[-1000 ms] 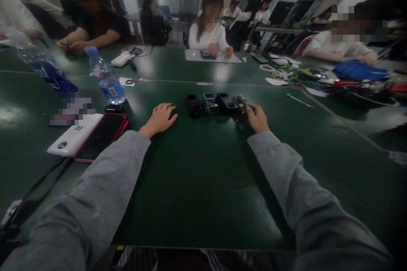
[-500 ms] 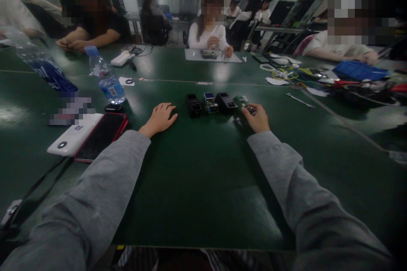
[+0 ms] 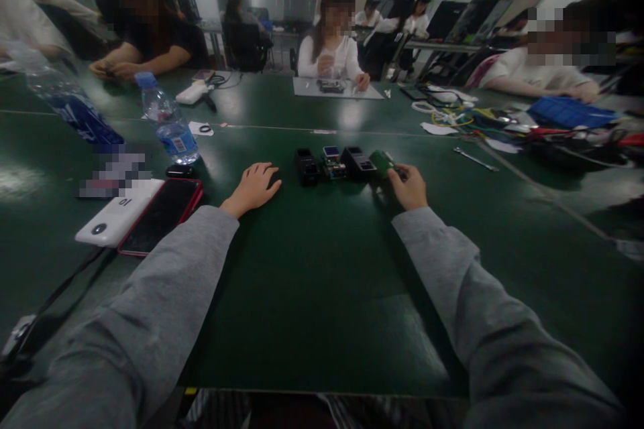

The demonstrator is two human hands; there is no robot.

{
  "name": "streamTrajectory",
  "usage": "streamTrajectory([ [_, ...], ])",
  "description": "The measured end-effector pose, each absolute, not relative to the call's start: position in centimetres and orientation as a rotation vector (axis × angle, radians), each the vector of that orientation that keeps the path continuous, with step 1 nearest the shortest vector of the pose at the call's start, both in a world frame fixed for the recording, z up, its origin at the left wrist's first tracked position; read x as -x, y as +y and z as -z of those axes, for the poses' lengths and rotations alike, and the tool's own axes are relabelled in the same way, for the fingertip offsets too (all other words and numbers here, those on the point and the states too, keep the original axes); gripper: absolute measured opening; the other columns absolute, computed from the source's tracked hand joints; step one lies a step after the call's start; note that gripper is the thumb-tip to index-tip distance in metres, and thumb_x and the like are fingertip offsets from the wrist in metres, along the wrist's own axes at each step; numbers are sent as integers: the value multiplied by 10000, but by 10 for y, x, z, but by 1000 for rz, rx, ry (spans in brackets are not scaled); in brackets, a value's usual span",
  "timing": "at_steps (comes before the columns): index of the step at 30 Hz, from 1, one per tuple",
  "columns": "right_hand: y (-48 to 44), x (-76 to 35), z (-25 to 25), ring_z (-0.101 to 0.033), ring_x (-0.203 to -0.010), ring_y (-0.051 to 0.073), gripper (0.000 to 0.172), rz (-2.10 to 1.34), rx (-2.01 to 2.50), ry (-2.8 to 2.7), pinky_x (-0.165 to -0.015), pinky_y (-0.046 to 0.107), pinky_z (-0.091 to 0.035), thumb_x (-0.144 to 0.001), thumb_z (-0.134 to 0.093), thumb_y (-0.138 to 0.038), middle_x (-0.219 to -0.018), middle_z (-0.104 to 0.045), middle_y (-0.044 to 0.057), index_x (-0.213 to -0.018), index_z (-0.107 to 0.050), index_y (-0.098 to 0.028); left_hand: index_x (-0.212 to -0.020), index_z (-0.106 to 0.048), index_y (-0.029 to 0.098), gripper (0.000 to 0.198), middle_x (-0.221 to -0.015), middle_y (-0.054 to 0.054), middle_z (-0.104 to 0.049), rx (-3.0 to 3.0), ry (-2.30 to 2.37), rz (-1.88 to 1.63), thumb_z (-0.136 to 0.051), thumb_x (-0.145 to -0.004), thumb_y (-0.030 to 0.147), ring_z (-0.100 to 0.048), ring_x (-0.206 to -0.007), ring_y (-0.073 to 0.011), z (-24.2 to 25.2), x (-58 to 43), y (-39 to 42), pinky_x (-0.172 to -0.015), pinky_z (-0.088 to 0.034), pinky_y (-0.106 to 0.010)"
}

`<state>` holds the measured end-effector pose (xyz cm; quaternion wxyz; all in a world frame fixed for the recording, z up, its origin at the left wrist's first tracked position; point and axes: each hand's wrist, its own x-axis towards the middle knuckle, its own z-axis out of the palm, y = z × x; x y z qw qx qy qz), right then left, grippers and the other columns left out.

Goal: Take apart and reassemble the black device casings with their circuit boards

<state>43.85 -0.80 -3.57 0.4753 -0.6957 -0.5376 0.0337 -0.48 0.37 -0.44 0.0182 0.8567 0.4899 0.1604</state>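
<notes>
Currently, the right hand pinches a green circuit board between thumb and fingers, at about one o'clock from the wearer. At eleven o'clock, the left hand lies on the table with fingers loosely spread, holding nothing. It would be better to grip this board lightly by its edges, and not knock the black case just beside it, toward nine o'clock.

Circuit boards and wires mark a workshop.
</notes>
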Motion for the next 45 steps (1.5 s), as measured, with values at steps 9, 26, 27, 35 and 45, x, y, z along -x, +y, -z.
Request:
streamTrajectory([
  [9,1,-447,43,-659,-1064,304,531,-181,1634,-1189,-996,509,-504,-815,-564,-647,-1091,-692,141,-1056,-635,-179,-1442,-501,159,539,-1516,-163,-455,-2645,1517,-467,-391,-1022,479,-388,-1409,-331,4,6,5,-1154,-341,-532],
  [26,-12,-437,23,-629,-993,347,462,16,1986,-1197,-976,520,-439,-941,-354,-507,-870,-675,184,-748,-630,-190,-1431,-509,168,518,-1507,-159,-468,-2647,1525,-479,-413,-1017,464,-396,-1407,-323,3,4,4,-1152,-348,-522],
  [27,-12,-437,23,-628,-993,346,454,14,1984,-1203,-986,526,-433,-939,-357,-503,-862,-672,179,-737,-621,-194,-1431,-509,166,520,-1506,-158,-470,-2649,1526,-477,-413,-1017,465,-398,-1405,-322,3,4,4,-1152,-349,-522],
  [35,-17,-434,24,-569,-1133,320,429,101,1813,-1192,-1048,534,-408,-880,-514,-473,-1110,-679,148,-1166,-633,-177,-1435,-508,165,533,-1509,-159,-467,-2656,1519,-485,-402,-1020,481,-401,-1405,-327,4,5,4,-1151,-352,-528],
  [45,-22,-426,13,-669,-978,286,340,-20,1828,-1185,-941,439,-500,-860,-606,-342,-1040,-726,145,-1097,-725,-130,-1429,-511,180,519,-1503,-156,-471,-2644,1516,-488,-407,-1015,476,-403,-1400,-327,4,5,5,-1147,-351,-528],
])
